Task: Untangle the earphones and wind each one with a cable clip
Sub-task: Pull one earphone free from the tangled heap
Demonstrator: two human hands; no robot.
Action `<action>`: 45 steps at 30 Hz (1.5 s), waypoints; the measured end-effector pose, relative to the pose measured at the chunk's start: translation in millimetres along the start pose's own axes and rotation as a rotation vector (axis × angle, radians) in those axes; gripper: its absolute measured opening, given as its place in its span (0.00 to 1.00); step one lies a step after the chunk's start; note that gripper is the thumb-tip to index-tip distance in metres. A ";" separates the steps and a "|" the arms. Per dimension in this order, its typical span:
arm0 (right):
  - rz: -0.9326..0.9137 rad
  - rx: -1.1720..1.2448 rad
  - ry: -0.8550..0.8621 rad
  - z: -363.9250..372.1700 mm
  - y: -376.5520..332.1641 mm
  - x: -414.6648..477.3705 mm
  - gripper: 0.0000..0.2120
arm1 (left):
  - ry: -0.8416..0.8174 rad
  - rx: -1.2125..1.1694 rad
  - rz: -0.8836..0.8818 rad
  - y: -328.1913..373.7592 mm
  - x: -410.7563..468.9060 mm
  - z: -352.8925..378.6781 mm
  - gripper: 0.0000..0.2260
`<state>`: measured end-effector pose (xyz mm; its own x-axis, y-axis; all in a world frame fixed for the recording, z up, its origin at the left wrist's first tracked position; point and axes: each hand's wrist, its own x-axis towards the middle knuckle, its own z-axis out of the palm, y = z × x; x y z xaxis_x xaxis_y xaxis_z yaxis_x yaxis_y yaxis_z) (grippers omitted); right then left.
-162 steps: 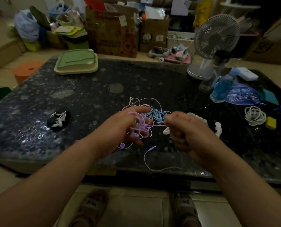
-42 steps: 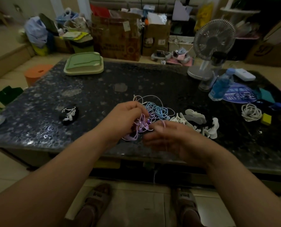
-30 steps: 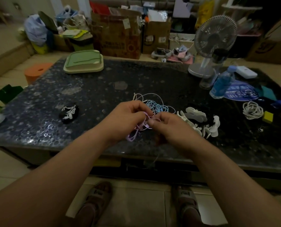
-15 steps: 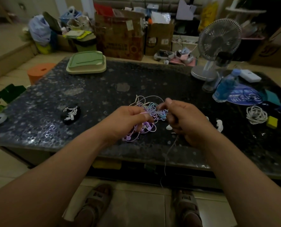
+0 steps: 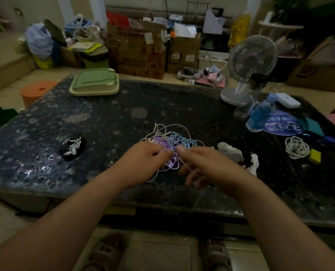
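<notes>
- The tangle of earphones (image 5: 174,141), a knot of purple, blue and white strands, lies on the dark speckled table (image 5: 162,106), and your hands meet at its near side.
- Your left hand (image 5: 143,163) pinches a purple loop between thumb and forefinger at the near left of the tangle.
- Your right hand (image 5: 207,165) is blurred. Its thumb and forefinger pinch a pale strand at the tangle's near right, and the other fingers hang spread and loose.
- On your side of the tangle the table's front edge is close, under your wrists. A thin cord seems to drop over it below your right hand.
- Beyond the tangle, open tabletop runs to the far edge.
- Left of the tangle there is more open top, up to a wound white earphone (image 5: 72,146) on a black clip.
- Just right of the tangle lies a heap of cable clips (image 5: 231,151), partly hidden by your right hand.
- Farther right of the tangle sits a white cable coil (image 5: 296,147), with a yellow block (image 5: 315,156) beside it.
- Beyond the tangle to the right stand a blue bottle (image 5: 260,114) and a fan (image 5: 248,69).
- Beyond the tangle to the left, a green tray (image 5: 95,83) rests at the far edge.
</notes>
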<state>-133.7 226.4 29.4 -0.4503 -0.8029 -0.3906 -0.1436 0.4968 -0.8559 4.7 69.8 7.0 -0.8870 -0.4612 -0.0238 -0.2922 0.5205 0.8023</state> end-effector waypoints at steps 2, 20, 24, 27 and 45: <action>-0.062 -0.138 -0.009 1.3 1.9 0.1 0.22 | 0.007 0.075 -0.009 -3.7 4.0 2.2 0.19; -0.075 0.638 0.319 -20.9 -8.4 2.5 0.09 | -0.156 -0.374 -0.015 -5.1 0.6 -11.8 0.09; -0.105 0.155 0.152 -8.1 -5.7 -2.7 0.14 | -0.015 -0.473 -0.030 0.6 3.9 -14.4 0.10; -0.131 0.023 -0.047 -3.4 -5.6 -8.2 0.23 | 0.074 -0.621 -0.062 -2.0 7.7 -15.9 0.11; -0.116 0.197 0.068 -9.4 -2.1 6.1 0.07 | 0.299 -0.655 -0.111 0.4 11.4 -16.1 0.10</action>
<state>-144.4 223.6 32.0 -0.5003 -0.8234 -0.2678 -0.0258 0.3233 -0.9459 0.2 53.2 16.7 -0.7016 -0.7116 -0.0374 -0.0178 -0.0351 0.9992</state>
